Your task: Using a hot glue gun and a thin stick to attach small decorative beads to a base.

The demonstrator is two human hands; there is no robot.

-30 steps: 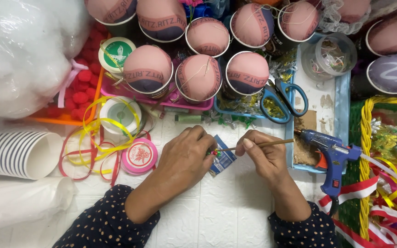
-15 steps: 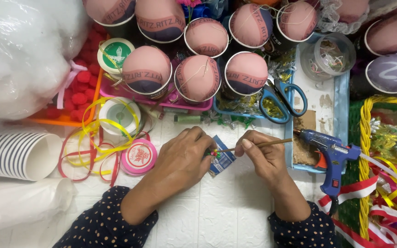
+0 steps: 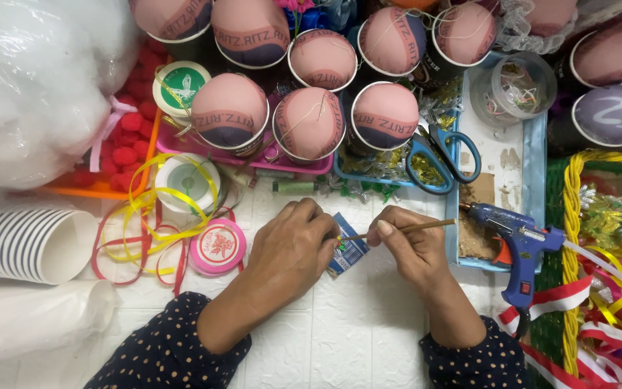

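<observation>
My left hand (image 3: 293,248) pinches a small blue packet (image 3: 347,251) just above the white surface (image 3: 340,338), steadying it. My right hand (image 3: 412,245) is closed on a thin stick (image 3: 404,230), its tip at the packet's top edge, glue gun (image 3: 520,248) near.

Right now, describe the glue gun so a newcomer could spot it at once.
Start at the light blue tray on the right side of the white table. The glue gun lies across its lower edge, just right of the right hand. It is the only blue pistol-shaped tool, with an orange trigger.
</observation>
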